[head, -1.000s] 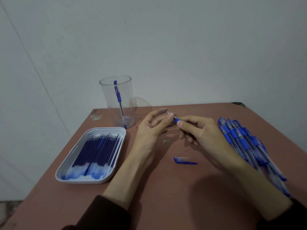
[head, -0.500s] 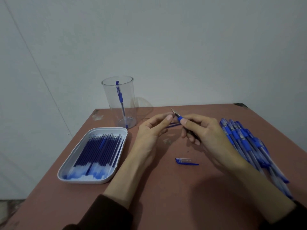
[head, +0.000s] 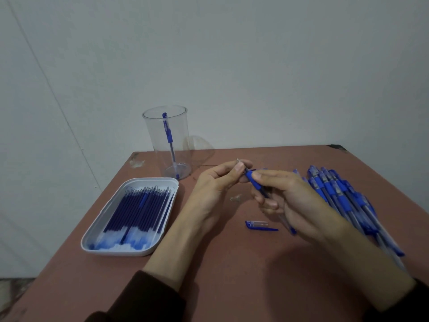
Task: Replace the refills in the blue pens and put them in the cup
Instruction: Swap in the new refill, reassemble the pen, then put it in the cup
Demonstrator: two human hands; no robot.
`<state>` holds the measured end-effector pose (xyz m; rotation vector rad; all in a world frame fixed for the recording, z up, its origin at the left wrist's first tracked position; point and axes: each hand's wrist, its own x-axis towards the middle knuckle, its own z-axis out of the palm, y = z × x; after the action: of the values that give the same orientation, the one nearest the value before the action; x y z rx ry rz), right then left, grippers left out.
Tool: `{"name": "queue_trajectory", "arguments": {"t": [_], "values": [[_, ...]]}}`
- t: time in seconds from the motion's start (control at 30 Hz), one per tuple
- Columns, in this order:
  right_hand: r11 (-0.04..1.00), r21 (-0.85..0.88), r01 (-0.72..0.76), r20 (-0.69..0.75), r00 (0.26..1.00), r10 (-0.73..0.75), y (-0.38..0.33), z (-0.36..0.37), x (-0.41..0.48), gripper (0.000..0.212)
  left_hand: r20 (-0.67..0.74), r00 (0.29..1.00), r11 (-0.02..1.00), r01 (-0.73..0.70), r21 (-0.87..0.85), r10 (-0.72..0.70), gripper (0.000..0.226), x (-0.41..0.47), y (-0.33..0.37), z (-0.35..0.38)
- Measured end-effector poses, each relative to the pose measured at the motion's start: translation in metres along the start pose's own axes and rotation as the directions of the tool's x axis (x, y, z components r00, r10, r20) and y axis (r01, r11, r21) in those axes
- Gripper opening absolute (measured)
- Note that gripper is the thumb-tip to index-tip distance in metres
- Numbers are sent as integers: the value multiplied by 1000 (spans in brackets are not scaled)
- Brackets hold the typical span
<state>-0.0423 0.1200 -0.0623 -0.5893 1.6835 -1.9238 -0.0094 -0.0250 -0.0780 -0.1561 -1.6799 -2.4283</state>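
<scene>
Head view: pen [head: 254, 182] pinched between both hands, tip leftward.

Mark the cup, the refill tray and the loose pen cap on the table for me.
cup [head: 182, 140], head view, on its clear right wall.
refill tray [head: 120, 252], head view, on the white near rim.
pen cap [head: 256, 224], head view, on its clear body, left of the blue clip.

Tray [head: 148, 180] left, pen pile [head: 336, 194] right
</scene>
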Motion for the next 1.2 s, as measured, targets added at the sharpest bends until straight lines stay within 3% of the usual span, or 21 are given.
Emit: {"name": "queue_trajectory", "arguments": {"t": [0.17,0.3,0.33,0.4,0.43,0.5,0.57,0.63,0.73,0.87,1.03,1.2], "values": [[1000,-1,-8,-13,1000,8,-2,-3,1,26,-22,1000,1000,9,-23,-10,13,3,1,1],[995,6,97,-167,981,-95,-4,-8,7,19,7,999,978,41,206,-43,30,2,-5,-2],[994,5,112,-204,973,-109,-6,-11,8,19,17,999,935,33,354,-42,30,2,-7,-4],[992,2,123,-257,959,-118,-9,-16,7,18,102,994,653,-53,755,-38,31,0,-6,-7],[992,-4,124,-278,953,-120,-10,-18,7,18,172,983,508,-116,854,-64,32,-1,-5,-10],[990,-51,131,-328,934,-141,-10,-21,7,15,256,955,385,-182,905,-150,34,-2,-4,-14],[961,-230,152,-382,894,-233,-9,-23,7,10,261,949,404,-171,899,-179,22,-2,-4,-17],[861,-471,192,-372,842,-391,-9,-26,6,9,195,973,463,-119,878,-121,11,0,-6,-19],[623,-751,221,-244,783,-572,-6,-31,4,17,-3,999,597,-25,802,46,10,6,-8,-23],[291,-939,185,-37,784,-620,1,-30,5,20,-118,986,690,7,724,115,15,7,-6,-24],[162,-981,104,2,848,-530,2,-30,4,22,-111,983,683,-18,730,144,14,7,-4,-24],[145,-984,107,25,879,-476,1,-25,2,28,-66,985,660,-57,749,161,14,6,-3,-23]]}}
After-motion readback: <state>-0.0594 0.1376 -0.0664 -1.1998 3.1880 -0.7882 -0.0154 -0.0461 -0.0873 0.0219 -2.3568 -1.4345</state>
